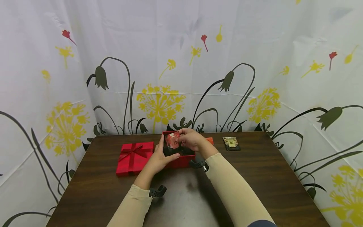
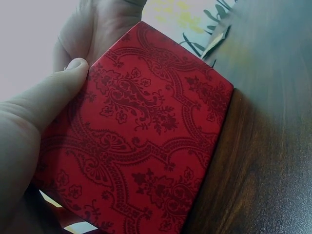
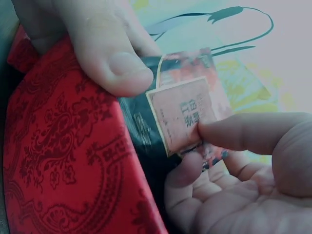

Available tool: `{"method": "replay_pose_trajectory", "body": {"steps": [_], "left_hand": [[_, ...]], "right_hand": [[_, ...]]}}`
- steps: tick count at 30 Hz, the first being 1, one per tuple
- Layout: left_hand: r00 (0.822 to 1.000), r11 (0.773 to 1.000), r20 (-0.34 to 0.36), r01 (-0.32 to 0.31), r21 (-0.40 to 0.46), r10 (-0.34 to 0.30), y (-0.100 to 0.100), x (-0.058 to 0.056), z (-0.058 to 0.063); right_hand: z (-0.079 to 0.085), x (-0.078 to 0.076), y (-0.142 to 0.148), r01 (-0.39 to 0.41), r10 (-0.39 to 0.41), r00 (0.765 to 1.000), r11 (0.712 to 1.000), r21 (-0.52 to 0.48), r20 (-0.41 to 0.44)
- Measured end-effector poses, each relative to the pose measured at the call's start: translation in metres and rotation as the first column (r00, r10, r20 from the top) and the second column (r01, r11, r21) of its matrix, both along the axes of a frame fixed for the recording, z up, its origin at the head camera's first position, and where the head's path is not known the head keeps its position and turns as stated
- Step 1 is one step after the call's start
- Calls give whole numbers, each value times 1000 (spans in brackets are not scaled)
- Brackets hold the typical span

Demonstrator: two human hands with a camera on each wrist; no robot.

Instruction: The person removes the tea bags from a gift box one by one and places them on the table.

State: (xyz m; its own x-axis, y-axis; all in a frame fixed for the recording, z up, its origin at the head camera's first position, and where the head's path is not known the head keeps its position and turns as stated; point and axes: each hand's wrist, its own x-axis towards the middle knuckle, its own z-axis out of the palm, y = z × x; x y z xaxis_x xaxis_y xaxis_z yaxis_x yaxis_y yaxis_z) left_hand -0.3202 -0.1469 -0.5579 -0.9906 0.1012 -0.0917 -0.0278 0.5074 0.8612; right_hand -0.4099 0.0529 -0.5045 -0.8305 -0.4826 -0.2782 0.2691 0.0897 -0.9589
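Observation:
A red gift box [image 1: 181, 162] with a dark paisley pattern and a dark interior stands uncovered near the back of the table. My left hand [image 1: 158, 157] grips its left side, the thumb laid over the near rim, as the box's patterned wall [image 2: 141, 122] shows in the left wrist view. Between thumb and fingers my right hand [image 1: 190, 139] pinches a flat tea packet [image 3: 180, 117], dark with a pink label and a reddish floral print. The packet is tilted over the box opening, its lower part hidden behind the wall in the right wrist view.
Left of the box lies a red lid [image 1: 126, 168] with a ribbon bow. An orange packet [image 1: 210, 140] shows partly behind the right wrist, and a dark packet with a yellowish label [image 1: 231, 143] lies farther right. A floral curtain [image 1: 181, 78] hangs behind the table.

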Motion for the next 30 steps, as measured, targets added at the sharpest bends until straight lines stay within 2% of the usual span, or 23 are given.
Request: {"method": "replay_pose_trajectory", "body": {"steps": [5,9,12,16,17,22,30], "left_hand": [[1000,1000,2,8,1,-8,0,-1,-1],[1000,1000,-12,12,16,-12,1,1,0],[999,1000,-49,18,1,-18,1,0,-1],[999,1000,-46,20,-2,-20,1,0,0],[1000,1000,-23,15,7,-15,1,2,2],[1000,1000,9,10,-13,-10,-2,0,1],[1000,1000,3,5,3,-5,-2,0,-1]], "right_hand": [[-4,1,1,-1,0,1000,1000,-5,-28],[-7,6,-3,8,0,994,997,73,-112],[-8,9,-5,26,-14,988,997,78,-155],[-9,9,-2,23,-27,987,999,-28,-158],[-9,9,0,19,-29,987,998,-64,-159],[-10,11,8,7,-47,978,981,-194,-204],[-11,29,17,81,-153,926,973,-216,-344]]}}
